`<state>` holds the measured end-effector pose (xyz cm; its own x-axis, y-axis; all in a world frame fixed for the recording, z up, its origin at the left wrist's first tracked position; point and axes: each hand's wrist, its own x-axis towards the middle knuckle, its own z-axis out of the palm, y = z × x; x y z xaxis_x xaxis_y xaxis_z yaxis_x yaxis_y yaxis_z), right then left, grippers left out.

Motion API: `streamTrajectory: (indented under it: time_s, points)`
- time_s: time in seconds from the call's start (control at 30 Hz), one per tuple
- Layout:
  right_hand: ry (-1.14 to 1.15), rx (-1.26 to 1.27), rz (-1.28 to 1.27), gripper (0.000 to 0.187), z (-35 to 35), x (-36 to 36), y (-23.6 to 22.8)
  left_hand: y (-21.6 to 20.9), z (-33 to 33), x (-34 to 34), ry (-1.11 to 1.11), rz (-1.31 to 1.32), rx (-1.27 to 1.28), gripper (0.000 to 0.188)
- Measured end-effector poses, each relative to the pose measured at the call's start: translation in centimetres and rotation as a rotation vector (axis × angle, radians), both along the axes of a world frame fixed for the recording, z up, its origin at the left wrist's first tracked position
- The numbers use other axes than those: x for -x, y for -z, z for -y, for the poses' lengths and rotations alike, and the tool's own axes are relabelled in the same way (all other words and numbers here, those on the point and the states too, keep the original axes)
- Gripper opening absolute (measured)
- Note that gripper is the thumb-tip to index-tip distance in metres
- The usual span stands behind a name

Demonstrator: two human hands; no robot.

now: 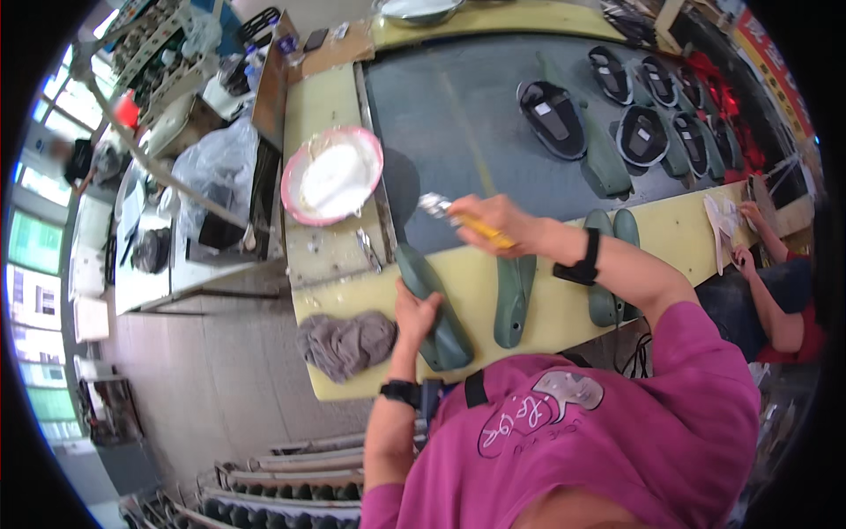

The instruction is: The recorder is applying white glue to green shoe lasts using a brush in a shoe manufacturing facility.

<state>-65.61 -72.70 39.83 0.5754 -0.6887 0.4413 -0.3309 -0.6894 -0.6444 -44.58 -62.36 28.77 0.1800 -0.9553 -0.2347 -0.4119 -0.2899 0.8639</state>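
Note:
My left hand point(412, 316) is wrapped round the side of a green shoe last point(449, 333), which it tilts up at the table's near edge. In my right hand point(504, 222) is a brush point(486, 234) with a yellow handle. Its pale, wet-looking head is above the dark tabletop, apart from the last. A pink-rimmed bowl point(376, 152) with thick white paste is to the left of the brush. Another green last point(511, 304) lies between my arms, and a pair of green lasts point(602, 300) is under my right forearm.
Several black shoe uppers point(553, 119) on green lasts stand at the far right of the dark board point(441, 115). A crumpled grey cloth point(345, 344) lies at the near left corner, with a metal tool point(368, 250) beyond it. Another person's hands point(747, 238) work at the right.

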Motion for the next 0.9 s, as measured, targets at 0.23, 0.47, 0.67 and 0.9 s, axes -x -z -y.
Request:
streamTrajectory:
  time_s: [0.23, 0.47, 0.67, 0.9]
  points:
    - [0.175, -0.054, 0.232, 0.011, -4.6, 13.1, -2.0, -6.8, -1.3, 4.1, 0.107, -0.562, -0.111, 0.061]
    - [0.007, -0.085, 0.298, 0.011, -5.3, 14.2, -6.4, -11.6, -2.5, 10.9, 0.302, -0.604, -0.045, 0.069]
    - [-0.013, -0.445, 0.436, 0.012, -4.8, 16.4, -4.2, -12.6, -2.0, 13.2, 0.390, -0.667, -0.104, 0.072]
    - [0.199, -0.410, 0.162, 0.011, -6.1, 20.5, 3.0, -11.4, 2.3, 12.8, 0.338, -0.736, -0.127, 0.063]
